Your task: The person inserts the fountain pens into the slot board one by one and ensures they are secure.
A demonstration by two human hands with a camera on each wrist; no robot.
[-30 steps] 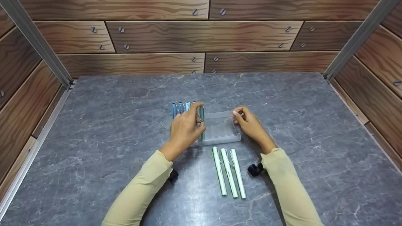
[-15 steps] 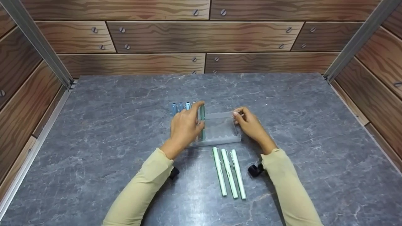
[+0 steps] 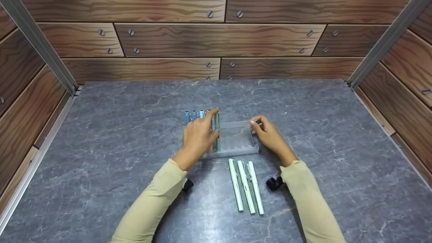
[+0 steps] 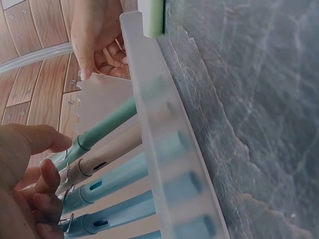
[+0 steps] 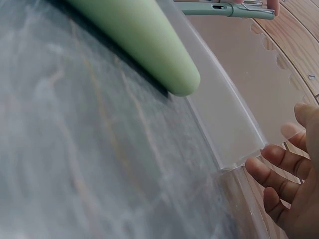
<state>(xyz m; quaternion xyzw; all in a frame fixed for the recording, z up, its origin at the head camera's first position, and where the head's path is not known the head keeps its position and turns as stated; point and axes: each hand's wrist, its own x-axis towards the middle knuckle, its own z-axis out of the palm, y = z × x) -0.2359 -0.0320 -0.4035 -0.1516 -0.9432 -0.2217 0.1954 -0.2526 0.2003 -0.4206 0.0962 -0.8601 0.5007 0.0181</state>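
My left hand (image 3: 198, 136) holds the dark green pen (image 3: 217, 120) in the clear tray (image 3: 238, 136). My right hand (image 3: 270, 135) pinches the tray's right edge. Three light green pens (image 3: 246, 187) lie on my side of the tray.

No text, label, brand, number or sign can be read (pens (image 3: 246, 187) and tray (image 3: 238, 135) included).

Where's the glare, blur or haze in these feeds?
Head view: white glare on the grey marbled tabletop beside the three pale green slim pens; right wrist view: tabletop blurred in the foreground; left wrist view: slim blue pens show hazy ends through the frosted plastic tray wall.
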